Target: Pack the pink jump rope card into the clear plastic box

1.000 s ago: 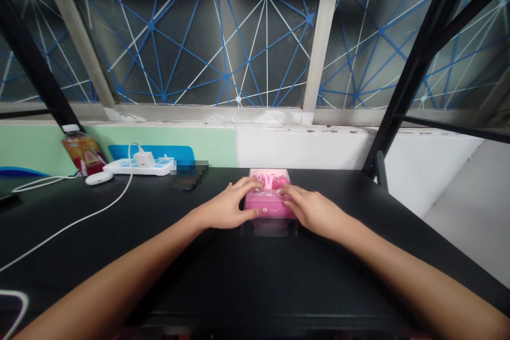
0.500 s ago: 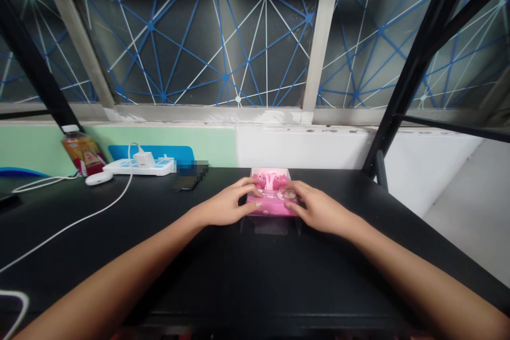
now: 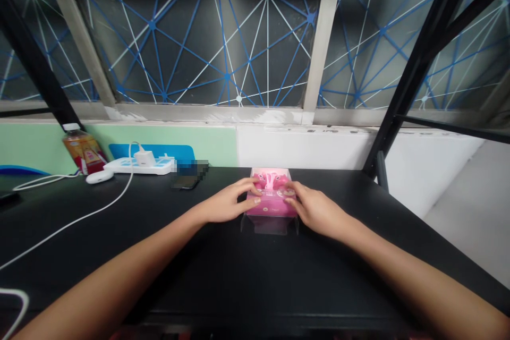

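Observation:
A small pink box (image 3: 272,208) rests on the black desk, with pale printing on its front band and pink and white contents in its rear half. Clear plastic flaps (image 3: 271,226) stick out from its near edge. My left hand (image 3: 226,203) grips the box's left side, fingers bent over the top and thumb on the near part. On the opposite side, my right hand (image 3: 319,209) holds the right edge between thumb and fingers. Some fingertips are hidden or blurred against the box.
To the left lie a white power strip (image 3: 159,166) with a charger (image 3: 144,158), a white cable (image 3: 91,212) and a dark phone-like slab (image 3: 189,178). A drink bottle (image 3: 83,151) leans behind them. Black frame posts (image 3: 414,66) rise at both sides before the patterned window.
My thumbs have shifted slightly on the box, the right one toward its right edge, so more of the front shows. The box stays in place.

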Tool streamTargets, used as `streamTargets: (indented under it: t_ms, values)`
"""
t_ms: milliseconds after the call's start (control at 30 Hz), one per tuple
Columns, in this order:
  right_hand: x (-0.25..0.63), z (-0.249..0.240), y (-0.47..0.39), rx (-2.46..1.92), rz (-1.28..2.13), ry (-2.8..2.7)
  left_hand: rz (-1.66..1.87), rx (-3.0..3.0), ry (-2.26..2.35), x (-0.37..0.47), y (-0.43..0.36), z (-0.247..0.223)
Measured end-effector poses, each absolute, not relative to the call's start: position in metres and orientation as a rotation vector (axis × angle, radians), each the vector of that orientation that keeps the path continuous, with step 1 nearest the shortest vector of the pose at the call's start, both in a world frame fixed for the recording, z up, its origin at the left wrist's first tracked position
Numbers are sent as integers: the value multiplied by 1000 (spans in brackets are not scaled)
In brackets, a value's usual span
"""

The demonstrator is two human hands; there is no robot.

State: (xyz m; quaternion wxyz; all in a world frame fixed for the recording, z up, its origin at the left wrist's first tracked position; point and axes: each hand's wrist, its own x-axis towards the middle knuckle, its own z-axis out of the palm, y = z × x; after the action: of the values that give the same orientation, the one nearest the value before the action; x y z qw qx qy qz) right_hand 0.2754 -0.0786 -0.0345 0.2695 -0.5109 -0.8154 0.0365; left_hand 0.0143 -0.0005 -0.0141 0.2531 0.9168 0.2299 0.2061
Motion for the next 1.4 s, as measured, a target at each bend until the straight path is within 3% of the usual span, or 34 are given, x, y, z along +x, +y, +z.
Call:
streamTargets:
  t_ms: [533,933,1233,1400]
  values:
    - [271,-37,-76,-1491,-110,-2300,557,2528,637,15,2,-18]
    - [285,-30,-79,-1385,356,-2233,525,2520,684,15,3,-14]
    - [254,-36,-89,-1454,-97,-2337,595,2494,782,17,8,-16]
    - [244,-29,-98,-1226,-348,-2444,627,2509,781,12,13,-15]
